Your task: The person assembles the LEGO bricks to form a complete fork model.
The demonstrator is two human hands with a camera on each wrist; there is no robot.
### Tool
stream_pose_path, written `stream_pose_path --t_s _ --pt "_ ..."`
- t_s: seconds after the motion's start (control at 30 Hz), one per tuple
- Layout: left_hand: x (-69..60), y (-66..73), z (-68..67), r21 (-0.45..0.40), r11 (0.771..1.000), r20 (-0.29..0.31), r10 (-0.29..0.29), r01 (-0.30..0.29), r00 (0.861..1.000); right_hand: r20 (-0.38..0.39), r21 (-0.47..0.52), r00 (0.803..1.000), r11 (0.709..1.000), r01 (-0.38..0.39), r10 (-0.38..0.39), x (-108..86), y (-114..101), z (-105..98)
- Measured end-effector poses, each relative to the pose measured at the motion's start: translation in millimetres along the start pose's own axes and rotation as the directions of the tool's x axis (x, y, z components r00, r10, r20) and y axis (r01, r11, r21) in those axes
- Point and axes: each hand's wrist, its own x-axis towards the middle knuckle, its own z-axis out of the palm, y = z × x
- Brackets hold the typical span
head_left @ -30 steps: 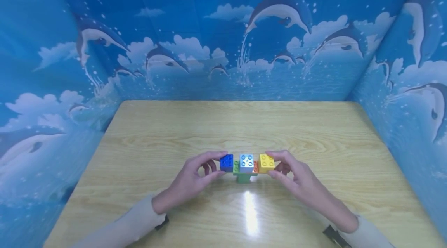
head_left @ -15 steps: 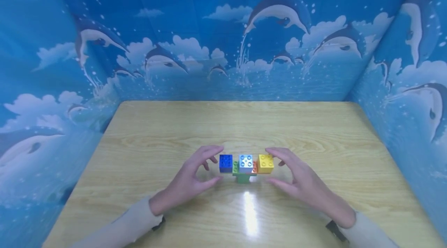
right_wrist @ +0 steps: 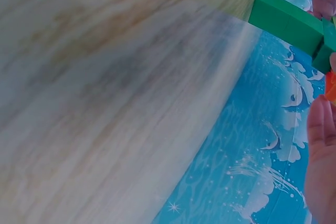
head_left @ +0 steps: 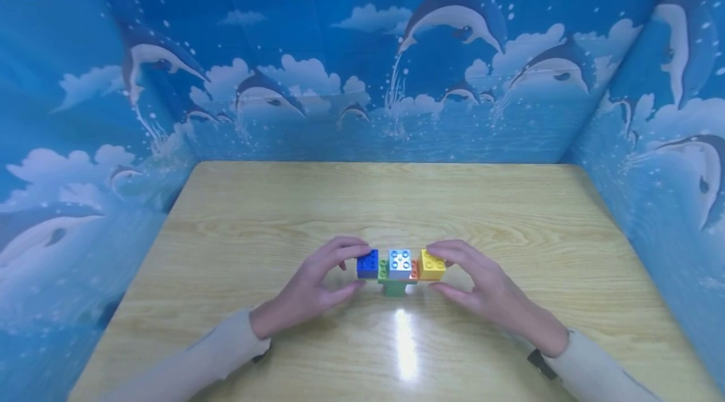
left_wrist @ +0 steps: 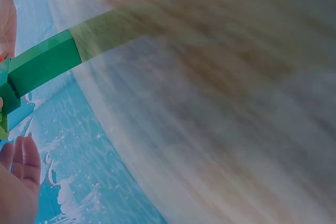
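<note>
A T-shaped toy brick build stands upright on the table, on a green brick column (left_wrist: 47,61). Along its top, in the head view, sit a dark blue brick (head_left: 367,268) at left, a light blue brick (head_left: 399,268) in the middle and a yellow brick (head_left: 432,270) at right. Green and orange bricks (head_left: 414,271) show between them. My left hand (head_left: 314,279) rests its fingers on the blue brick's top, the thumb low in front. My right hand (head_left: 493,289) rests likewise on the yellow brick. Both wrist views show only parts of the hands and the column's green side.
The build stands on a wood-grain table (head_left: 272,201) with a bright glare in front. A blue dolphin-print curtain (head_left: 340,43) encloses the back and both sides. Dark straps show at the sleeve cuffs.
One second ago both hands pinched the blue and yellow bricks. They then spread apart, and now the fingers are back, lying on the brick tops. The build looks unchanged.
</note>
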Motion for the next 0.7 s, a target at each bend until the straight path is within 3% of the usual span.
stream_pose_path --t_s 0.33,0.7 --pt "2.6 -2.1 2.6 0.025 1.000 -0.047 0.018 -0.017 0.999 -0.028 0.017 0.996 0.996 -0.083 0.083 -1.3 -1.5 1.9" --pt "16.2 -5.4 -4.6 0.009 1.000 -0.039 0.030 -0.030 0.999 -0.102 0.009 0.995 1.000 0.002 -0.001 8.1 8.3 3.8"
